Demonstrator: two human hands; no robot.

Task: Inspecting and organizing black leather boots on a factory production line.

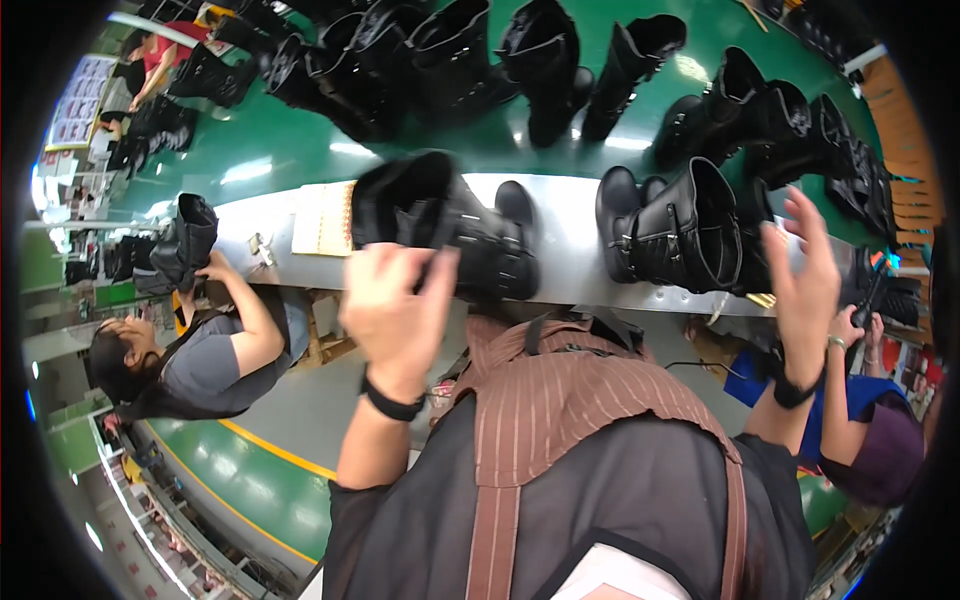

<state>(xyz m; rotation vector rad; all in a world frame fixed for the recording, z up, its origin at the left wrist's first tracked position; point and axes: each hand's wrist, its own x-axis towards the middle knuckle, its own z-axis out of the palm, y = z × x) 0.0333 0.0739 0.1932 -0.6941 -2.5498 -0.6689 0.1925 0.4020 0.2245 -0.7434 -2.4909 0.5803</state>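
My left hand (395, 305) has its fingers curled over the near edge of a black boot (480, 235). The boot lies on its side on the metal work surface, shaft opening toward the left, and motion blurs it slightly. My right hand (808, 275) is raised on the right with its fingers apart, holding nothing. Just left of it lies another black boot (660, 235) with buckled straps, its shaft opening toward that hand. Behind the right hand, more black footwear is partly hidden.
Several black boots (540, 70) stand on the green surface (280, 130) beyond the metal ledge (570, 200). A paper notebook (322, 218) lies left of my boot. A co-worker (225, 350) handles a boot at the left; another person (870, 440) works at the right.
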